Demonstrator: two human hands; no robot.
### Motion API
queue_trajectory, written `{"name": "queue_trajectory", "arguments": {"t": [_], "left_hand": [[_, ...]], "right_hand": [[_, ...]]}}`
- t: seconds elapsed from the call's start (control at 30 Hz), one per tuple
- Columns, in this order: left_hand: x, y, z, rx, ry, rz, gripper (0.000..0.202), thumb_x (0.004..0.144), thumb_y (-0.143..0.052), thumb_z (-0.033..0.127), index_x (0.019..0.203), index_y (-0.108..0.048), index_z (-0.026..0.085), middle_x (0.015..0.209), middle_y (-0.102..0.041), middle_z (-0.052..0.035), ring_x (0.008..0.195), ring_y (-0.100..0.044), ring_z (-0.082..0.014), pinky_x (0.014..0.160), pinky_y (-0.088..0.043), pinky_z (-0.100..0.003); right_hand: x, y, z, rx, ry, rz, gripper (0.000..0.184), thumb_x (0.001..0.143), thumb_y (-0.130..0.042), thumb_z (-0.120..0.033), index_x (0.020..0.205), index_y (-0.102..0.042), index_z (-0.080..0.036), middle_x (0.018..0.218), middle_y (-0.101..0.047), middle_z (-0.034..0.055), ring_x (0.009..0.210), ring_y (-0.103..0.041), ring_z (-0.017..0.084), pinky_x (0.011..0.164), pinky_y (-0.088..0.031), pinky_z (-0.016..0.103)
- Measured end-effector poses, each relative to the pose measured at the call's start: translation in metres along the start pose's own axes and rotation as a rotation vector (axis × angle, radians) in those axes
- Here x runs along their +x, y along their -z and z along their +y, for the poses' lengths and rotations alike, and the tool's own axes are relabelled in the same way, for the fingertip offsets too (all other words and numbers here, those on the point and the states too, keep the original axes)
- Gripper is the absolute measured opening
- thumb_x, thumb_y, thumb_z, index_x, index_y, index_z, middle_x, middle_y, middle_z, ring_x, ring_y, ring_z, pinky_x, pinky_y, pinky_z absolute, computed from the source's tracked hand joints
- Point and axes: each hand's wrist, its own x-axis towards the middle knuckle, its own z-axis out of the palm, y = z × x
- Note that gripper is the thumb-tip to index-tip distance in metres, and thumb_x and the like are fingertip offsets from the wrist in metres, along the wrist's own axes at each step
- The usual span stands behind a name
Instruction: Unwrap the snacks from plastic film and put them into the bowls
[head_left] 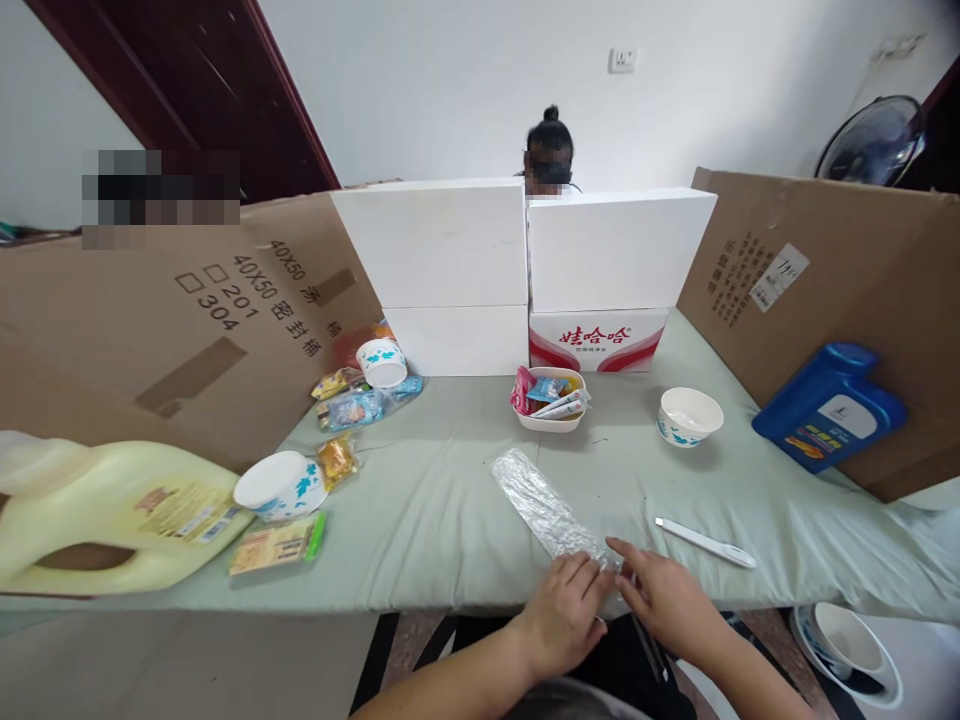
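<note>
Pinching the near end of the clear plastic sleeve (544, 505), the left hand (564, 612) and right hand (664, 600) both close their fingers on it. It lies flat on the green-covered table (420, 500), just left of the white pen (705, 542).

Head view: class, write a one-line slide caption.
Left hand and right hand hold the near end of a clear plastic bag on the table, white pen alongside.
</note>
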Motion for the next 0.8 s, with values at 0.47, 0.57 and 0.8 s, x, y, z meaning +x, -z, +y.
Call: {"name": "queue_trajectory", "arguments": {"t": [0.47, 0.57, 0.8], "left_hand": [[0.005, 0.053, -0.020, -0.442, 0.288, 0.118, 0.014, 0.091, -0.047, 0.022, 0.094, -0.061, 0.019, 0.081, -0.066, -0.0020, 0.072, -0.060, -0.0136, 0.070, -0.048, -0.024], [0.025, 0.058, -0.061, -0.256, 0.460, 0.175, 0.011, 0.088, -0.050, 0.018, 0.088, -0.061, 0.019, 0.081, -0.065, -0.0012, 0.076, -0.059, -0.0148, 0.073, -0.048, -0.026], [0.043, 0.040, -0.115, -0.004, 0.567, 0.203, 0.004, 0.080, -0.061, 0.016, 0.083, -0.064, 0.018, 0.095, -0.060, -0.0071, 0.099, -0.049, -0.0248, 0.088, -0.042, -0.042]], "right_hand": [[0.053, -0.028, -0.009, -0.021, 0.436, 0.079, 0.041, 0.080, -0.048, -0.013, 0.117, -0.063, -0.024, 0.129, -0.058, 0.0062, 0.121, -0.044, 0.026, 0.100, -0.038, 0.046], [0.052, -0.031, -0.011, -0.043, 0.382, 0.103, 0.034, 0.085, -0.044, -0.015, 0.111, -0.065, -0.022, 0.127, -0.059, 0.0068, 0.121, -0.044, 0.025, 0.100, -0.037, 0.044], [0.051, -0.035, -0.007, -0.048, 0.397, 0.147, 0.034, 0.091, -0.040, -0.017, 0.115, -0.063, -0.023, 0.126, -0.060, 0.0065, 0.119, -0.048, 0.023, 0.099, -0.040, 0.042]]}}
